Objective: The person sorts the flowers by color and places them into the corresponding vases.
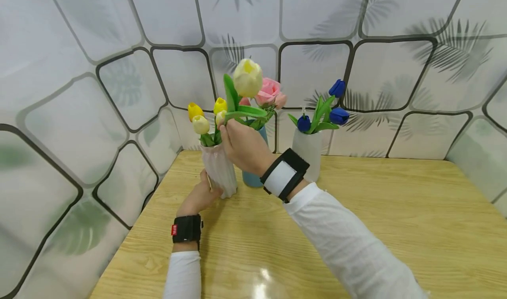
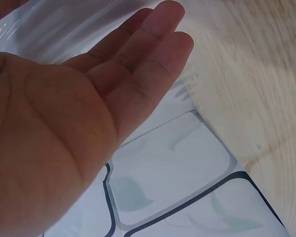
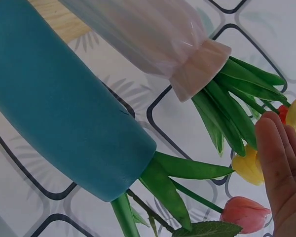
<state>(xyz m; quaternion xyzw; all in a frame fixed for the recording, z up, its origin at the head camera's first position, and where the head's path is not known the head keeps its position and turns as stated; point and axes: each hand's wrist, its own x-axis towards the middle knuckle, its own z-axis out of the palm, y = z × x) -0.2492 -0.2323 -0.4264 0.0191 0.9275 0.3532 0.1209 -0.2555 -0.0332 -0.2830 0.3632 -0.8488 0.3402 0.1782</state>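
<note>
A pale pink-white ribbed vase (image 1: 218,170) leans slightly left, holding yellow tulips (image 1: 195,111) and cream tulips (image 1: 200,125). My left hand (image 1: 201,195) grips it low down, thumb on the near side and fingers round the far side. At the vase's mouth, my right hand (image 1: 247,145) pinches a small cream tulip (image 1: 221,117) just under its head; the exact contact is partly hidden. In the right wrist view its fingers (image 3: 276,153) lie beside a yellow tulip (image 3: 247,165). A large cream tulip (image 1: 247,78) with green leaves rises behind the right hand.
Close behind the right hand stands a blue vase (image 1: 251,180) with a pink rose (image 1: 268,92) and a pink tulip (image 3: 245,215). A white vase (image 1: 308,151) with blue tulips (image 1: 339,116) is to the right. Patterned cloth walls border the wooden table (image 1: 380,211).
</note>
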